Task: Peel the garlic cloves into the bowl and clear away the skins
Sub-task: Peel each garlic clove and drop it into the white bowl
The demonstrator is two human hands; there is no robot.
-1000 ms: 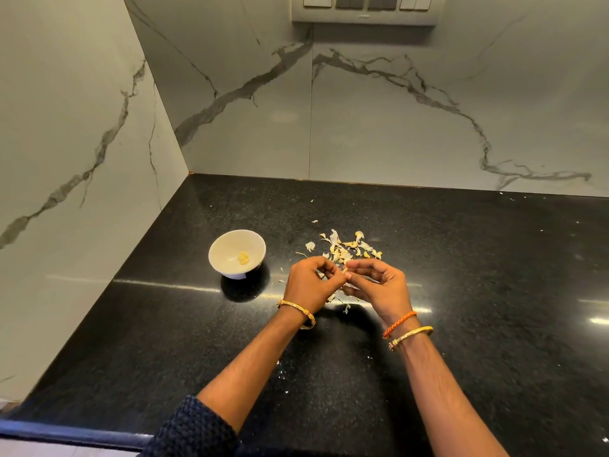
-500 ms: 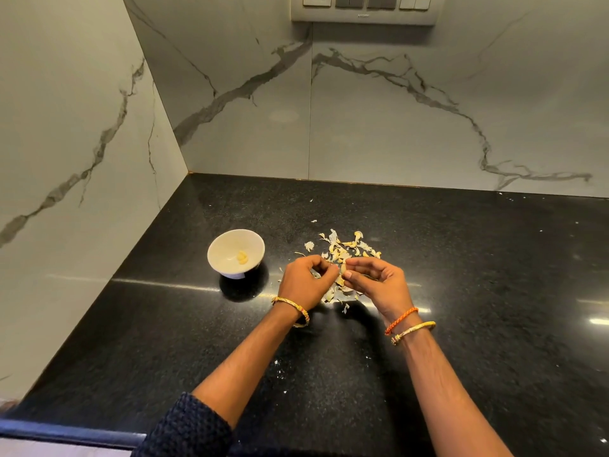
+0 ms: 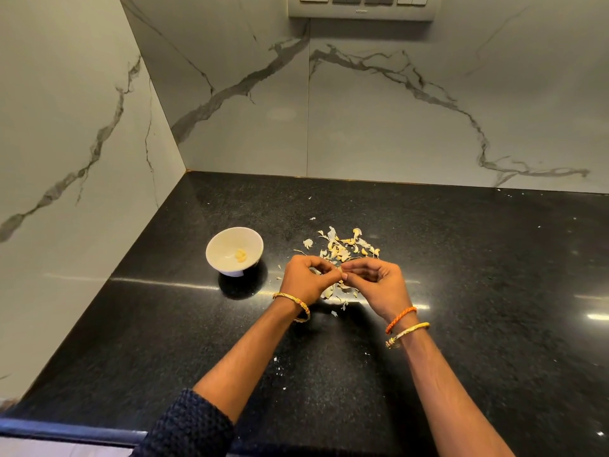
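Presently peeling: left hand (image 3: 304, 278) and right hand (image 3: 375, 282) fingertips pinched together on small pale garlic clove (image 3: 339, 270), barely visible. Beneath and beyond fingers: papery skins (image 3: 342, 247). Left of fingers: white ceramic bowl (image 3: 217, 258). Advisable: hold firm, strip skin downward onto pile.

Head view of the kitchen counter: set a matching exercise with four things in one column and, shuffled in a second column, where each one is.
Things:
1. white bowl
2. garlic skins
3. orange braided band
4. switch panel

Places:
A. on the wall above the counter
B. round the right wrist
C. on the counter, left of the left hand
D. scattered on the counter beyond both hands

Pairs: 1-C, 2-D, 3-B, 4-A
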